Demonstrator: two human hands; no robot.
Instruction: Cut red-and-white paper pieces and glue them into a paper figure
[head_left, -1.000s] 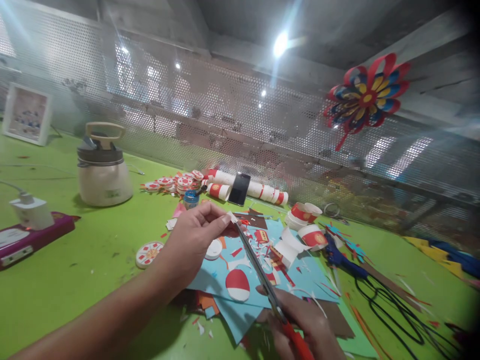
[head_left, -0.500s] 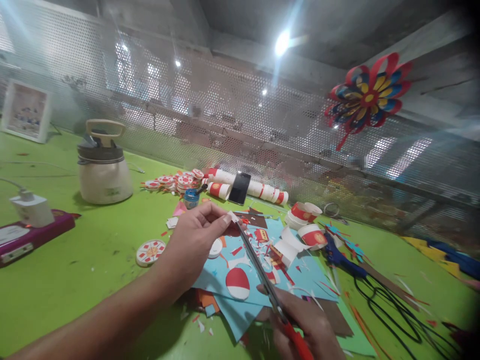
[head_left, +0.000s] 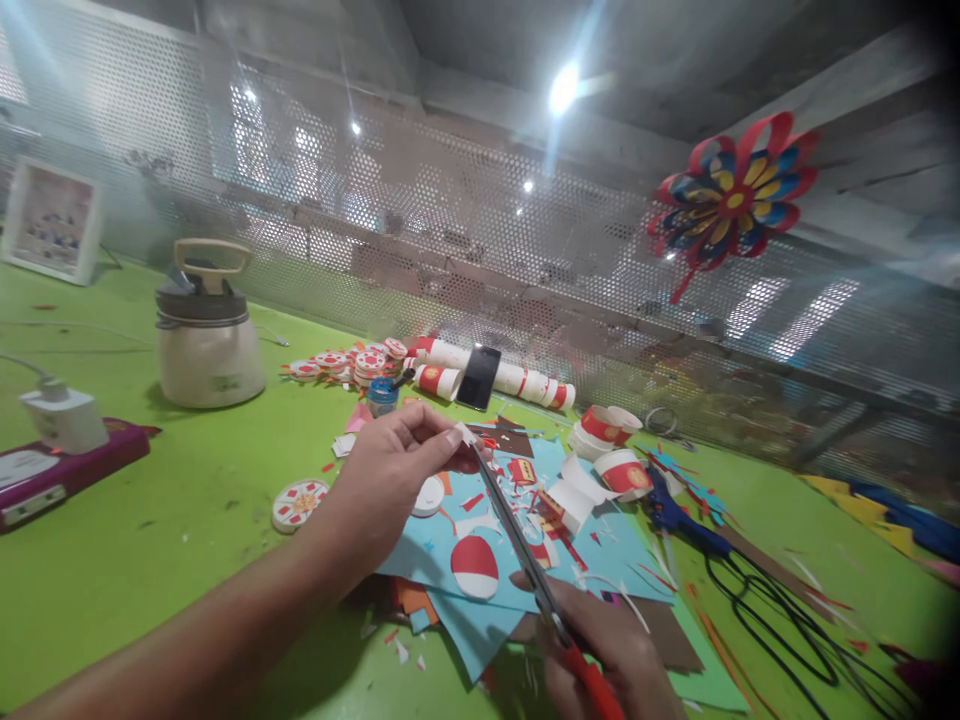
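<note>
Between thumb and fingers, my left hand (head_left: 397, 475) pinches a small white piece of paper (head_left: 464, 433). My right hand (head_left: 600, 640) grips scissors (head_left: 517, 535) with orange-red handles; their long blades point up and away, and the tips meet the paper at my left fingertips. Beneath both hands lie light-blue paper sheets (head_left: 427, 555), strewn with red and white scraps. On them rests a red-and-white oval cutout (head_left: 475, 567). A white round disc (head_left: 428, 496) sits beside my left hand, and a decorated disc (head_left: 299, 505) lies left of my forearm.
Cut paper cups (head_left: 622, 472) and a blue glue gun (head_left: 686, 520) with a looped black cord lie right. Behind are a phone (head_left: 479, 377), a blue-lidded jar (head_left: 383, 396) and several patterned discs (head_left: 370, 362). A kettle-like pot (head_left: 210, 350) and purple power strip (head_left: 112, 460) stand left.
Almost nothing differs. The scissors and my right hand have shifted very slightly left, while my left hand keeps its pinch on the paper.
</note>
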